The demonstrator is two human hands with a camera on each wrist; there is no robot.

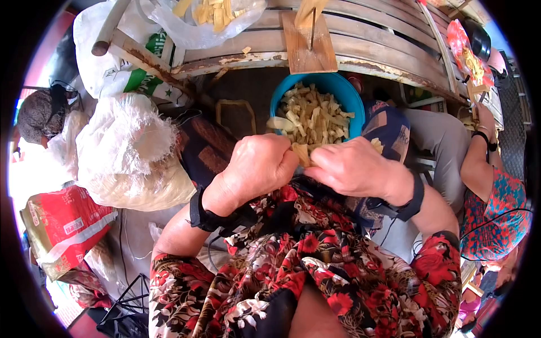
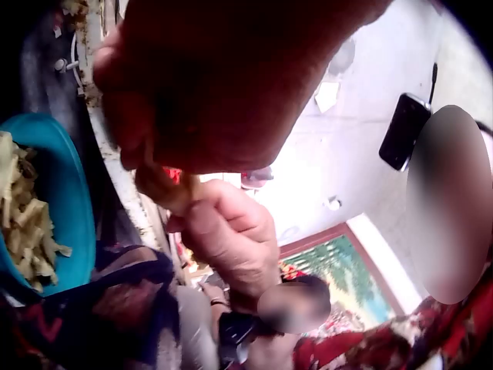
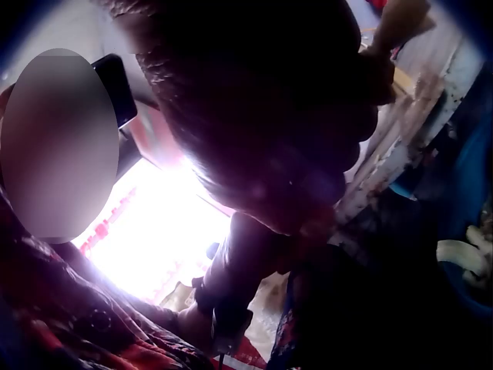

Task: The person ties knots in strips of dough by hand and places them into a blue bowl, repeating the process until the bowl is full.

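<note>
Both hands meet over the lap, just below a blue basin (image 1: 357, 104) of pale yellow strips (image 1: 313, 115). Between their fingertips is one pale yellow, flat folded strip (image 1: 302, 153). The left hand (image 1: 259, 166) pinches one end of it with curled fingers, and the right hand (image 1: 358, 172) pinches the other. In the left wrist view the strip (image 2: 176, 194) spans from the dark left hand (image 2: 216, 85) to the right hand's thumb and fingers (image 2: 235, 239). Seen from the right wrist, the right hand (image 3: 269, 116) is mostly in shadow and covers the pinch.
Beyond the basin stands a slatted bench (image 1: 372, 31) with a rusty edge. On it are a wooden board (image 1: 315, 56) with an upright rod and a plastic bag (image 1: 242, 25) of yellow pieces. A full white sack (image 1: 129, 152) stands at left. Another person's arm (image 1: 479, 155) is at right.
</note>
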